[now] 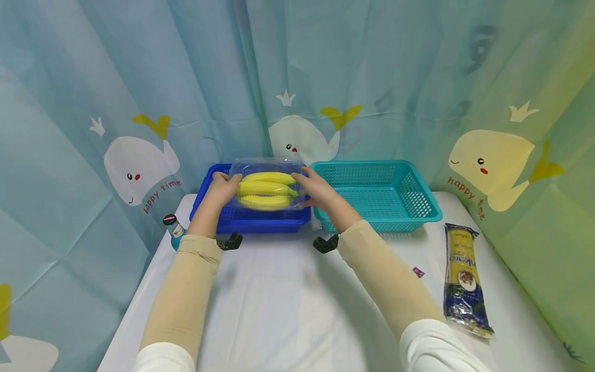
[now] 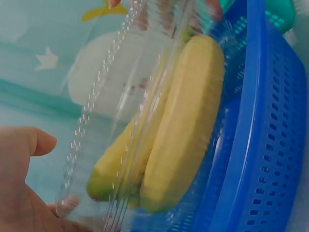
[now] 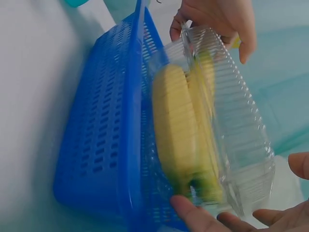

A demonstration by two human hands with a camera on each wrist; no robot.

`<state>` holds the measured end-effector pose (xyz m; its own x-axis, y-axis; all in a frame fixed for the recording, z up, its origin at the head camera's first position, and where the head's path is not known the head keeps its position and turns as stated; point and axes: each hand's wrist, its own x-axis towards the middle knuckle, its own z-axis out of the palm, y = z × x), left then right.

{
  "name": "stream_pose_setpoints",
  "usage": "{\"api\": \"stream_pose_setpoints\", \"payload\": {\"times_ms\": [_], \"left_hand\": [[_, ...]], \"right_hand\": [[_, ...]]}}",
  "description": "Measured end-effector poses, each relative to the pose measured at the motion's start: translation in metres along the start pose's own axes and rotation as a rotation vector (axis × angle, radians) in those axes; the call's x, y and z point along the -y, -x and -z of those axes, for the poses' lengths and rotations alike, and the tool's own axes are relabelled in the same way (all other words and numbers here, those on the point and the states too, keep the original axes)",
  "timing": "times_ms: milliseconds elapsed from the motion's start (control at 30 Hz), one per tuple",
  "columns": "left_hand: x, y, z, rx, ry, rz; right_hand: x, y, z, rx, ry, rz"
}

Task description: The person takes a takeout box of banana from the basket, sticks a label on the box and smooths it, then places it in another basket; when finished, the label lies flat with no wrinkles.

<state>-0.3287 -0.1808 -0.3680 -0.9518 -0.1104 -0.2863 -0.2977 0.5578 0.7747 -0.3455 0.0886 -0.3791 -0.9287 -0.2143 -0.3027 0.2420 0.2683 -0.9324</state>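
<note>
A clear plastic clamshell box [image 1: 267, 165] with yellow bananas [image 1: 267, 188] inside is held by both hands over the blue basket [image 1: 260, 226]. My left hand [image 1: 221, 190] grips its left end, fingers at the lower edge, the thumb spread apart from the wall in the left wrist view. At the right end my right hand [image 1: 319, 191] holds it, with fingertips [image 3: 190, 212] at the bottom edge. The box tilts, and the bananas show through its ridged sides. In the right wrist view the blue basket's perforated wall [image 3: 99, 121] stands close beside the box.
To the right of the blue basket stands a teal basket [image 1: 429, 214]. A small bottle with a dark cap [image 1: 174, 231] is at the table's left edge. On the right lie a yellow-and-blue packet [image 1: 465, 276] and a tiny purple packet [image 1: 418, 272]. A whale-print curtain [image 1: 395, 77] hangs behind.
</note>
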Motion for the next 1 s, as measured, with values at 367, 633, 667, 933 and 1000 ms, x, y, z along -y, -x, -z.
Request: {"api": "stream_pose_setpoints", "payload": {"times_ms": [367,633,667,933,1000], "left_hand": [[-0.001,0.03,-0.007,0.091,0.038,-0.128],[0.002,0.056,-0.02,0.154,0.119,-0.236],[0.003,0.059,-0.022,0.158,0.135,-0.247],[0.014,0.079,-0.046,0.159,0.228,-0.288],[0.018,0.081,-0.052,0.152,0.235,-0.291]], "right_hand": [[-0.006,0.043,0.035,0.018,0.031,0.066],[-0.017,0.079,0.057,0.029,0.113,0.101],[-0.019,0.082,0.06,0.027,0.122,0.104],[-0.045,0.11,0.065,-0.051,0.268,0.162],[-0.052,0.116,0.064,-0.071,0.295,0.175]]}}
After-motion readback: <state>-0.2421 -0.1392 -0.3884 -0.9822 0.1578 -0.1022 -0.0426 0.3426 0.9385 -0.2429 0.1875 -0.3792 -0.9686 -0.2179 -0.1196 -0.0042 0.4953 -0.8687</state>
